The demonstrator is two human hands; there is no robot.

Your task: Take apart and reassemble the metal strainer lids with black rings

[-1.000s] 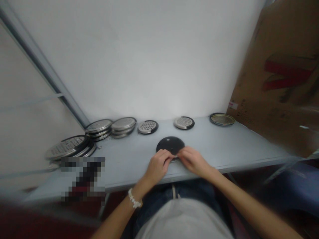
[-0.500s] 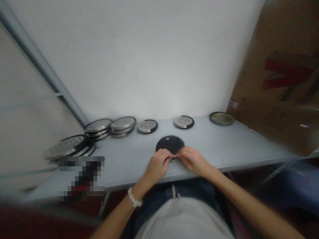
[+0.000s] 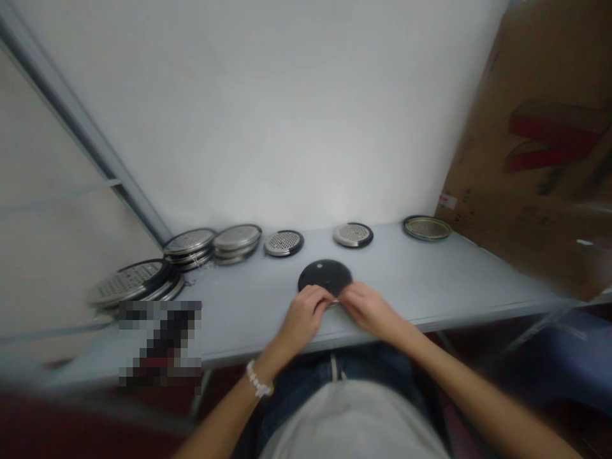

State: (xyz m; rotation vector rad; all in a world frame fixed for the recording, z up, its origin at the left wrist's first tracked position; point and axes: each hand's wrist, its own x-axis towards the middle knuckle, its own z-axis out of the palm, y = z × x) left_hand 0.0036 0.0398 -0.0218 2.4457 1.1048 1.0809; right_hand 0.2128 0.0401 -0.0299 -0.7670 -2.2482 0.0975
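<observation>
Grip closed at the near rim of the black disc point(image 3: 323, 274), on what exactly is unclear, keep your left hand point(image 3: 302, 313) and right hand point(image 3: 370, 310) working evenly against the surface point(image 3: 411, 280).

This looks like a small workshop or packing corner, though blur leaves that uncertain: stacks of perforated metal discs point(image 3: 129, 282) line a plain grey surface point(image 3: 411, 280) beside a large cardboard box point(image 3: 535, 191).
</observation>
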